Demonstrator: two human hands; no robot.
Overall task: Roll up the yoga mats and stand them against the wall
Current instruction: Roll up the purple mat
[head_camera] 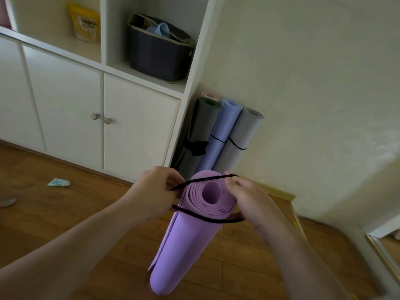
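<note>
Wood-plank floor (pixel 65 213) meets a white cupboard unit (pixel 65 100) at left and a pale wall (pixel 303 83) at right; a small pale-blue scrap (pixel 58 182) lies on the boards near the cupboard doors. Upper shelves hold a yellow packet (pixel 85 22) and, to its right, a dark storage bin (pixel 159 50). In the corner between cupboard and wall stand rolled mats, upright and leaning on the wall: a grey mat (pixel 201 126) with a pink one barely visible behind it, a lavender-blue mat (pixel 225 131), and a light grey mat (pixel 242 135), each of the front three bound by a dark band. Centre foreground: the left hand (pixel 151 191), fingers curled, pinches a black elastic cord (pixel 203 180); the cord loops over the near open end of the rolled purple mat (pixel 184 245), one strand across the spiral end, one under the roll; the roll is held tilted above the floor, short of the standing mats. The right hand (pixel 249 198) grips the cord's other side against the roll's edge.
</note>
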